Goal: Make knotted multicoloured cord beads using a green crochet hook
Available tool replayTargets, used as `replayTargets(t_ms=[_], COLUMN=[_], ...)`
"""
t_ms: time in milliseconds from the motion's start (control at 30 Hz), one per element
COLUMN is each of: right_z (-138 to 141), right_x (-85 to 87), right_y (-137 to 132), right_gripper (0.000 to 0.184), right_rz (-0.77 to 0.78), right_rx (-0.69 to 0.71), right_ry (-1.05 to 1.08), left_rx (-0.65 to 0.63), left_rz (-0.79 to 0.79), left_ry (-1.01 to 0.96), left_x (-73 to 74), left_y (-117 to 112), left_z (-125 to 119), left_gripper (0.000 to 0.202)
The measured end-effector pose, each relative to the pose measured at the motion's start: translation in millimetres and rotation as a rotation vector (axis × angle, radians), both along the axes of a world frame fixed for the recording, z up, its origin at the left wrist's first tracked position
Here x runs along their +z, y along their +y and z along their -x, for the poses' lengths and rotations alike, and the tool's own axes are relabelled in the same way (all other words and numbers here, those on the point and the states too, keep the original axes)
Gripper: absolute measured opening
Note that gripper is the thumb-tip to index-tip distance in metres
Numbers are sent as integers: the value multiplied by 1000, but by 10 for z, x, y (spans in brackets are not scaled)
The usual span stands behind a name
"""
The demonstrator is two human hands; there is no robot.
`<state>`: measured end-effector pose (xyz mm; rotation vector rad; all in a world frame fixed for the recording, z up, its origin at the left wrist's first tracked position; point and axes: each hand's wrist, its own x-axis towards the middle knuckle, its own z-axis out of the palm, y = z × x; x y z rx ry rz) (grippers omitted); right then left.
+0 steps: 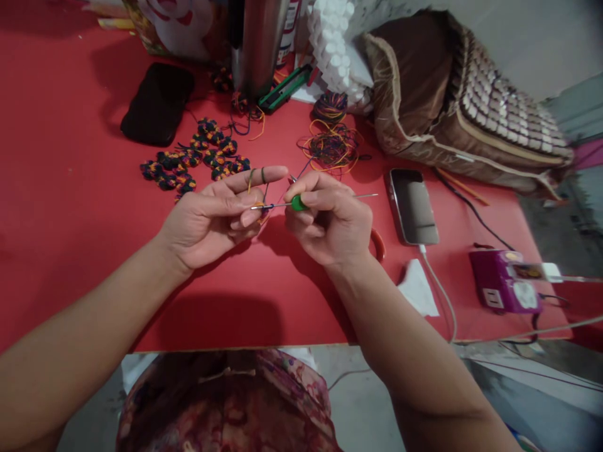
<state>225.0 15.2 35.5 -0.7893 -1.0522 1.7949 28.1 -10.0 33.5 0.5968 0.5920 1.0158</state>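
Between the fingertips of my right hand (325, 216) is a thin metal crochet hook with a green grip (298, 202). Its shaft points left to the fingers of my left hand (217, 216), and its back end sticks out past my right hand. My left thumb and fingers pinch a small bit of dark and orange yarn work (264, 207) at the hook's tip. Yarn strands loop round my raised left index finger. An orange ring-shaped handle (377, 245) shows beside my right hand, mostly hidden by it. Beyond lies a tangle of multicoloured yarn (332, 147).
Several pompom-like yarn pieces (176, 166) lie behind my left hand, near a black phone-like object (159, 103). A green cutter (285, 89) leans by a metal flask (259, 47). To the right are a charging phone (413, 206), a purple box (504, 281) and a brown cushion (424, 81).
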Motion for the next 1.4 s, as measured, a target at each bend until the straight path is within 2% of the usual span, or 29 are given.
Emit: replayTargets(t_ms=[167,367,533,667,767,900,1000,1167,1267,1400], right_z=[86,202,224,208,201,220,249,264,241,212], right_x=[11,-18,-42,-92,-129,-168,-232,-327,-304,-234], right_y=[-93,-191,-218,-219,-268,-370,-406,-371,-358,-379], right_gripper=[13,22,13,18,18,11,12,19,21,21], right_rz=[-43,-103,-113,-188,-347,-685,-828,-891,-905,-891], right_rx=[-48,-190,-216,-231,-302,-383,-429,-390,-377,-389], right_ry=[86,41,64,12,-114,-350,-484,-575,-561,-542], left_rx=[53,255,294,344,358,390,402,348,309,261], left_rz=[-21,-143,-205,-215,-185,-167,-140,55,161,217], left_ry=[21,40,113,140,152,151,102,-18,-82,-98], left_x=[-28,-49,-53,-21,37,90,100,135,180,255], left_y=[-21,-12,-4,-2,-17,-64,-91,-89,-72,-49], left_z=[-52,-85,-84,-103,-114,-156,-209,-235,-197,-143], left_gripper=[43,34,29,34,39,39,39,31,33,34])
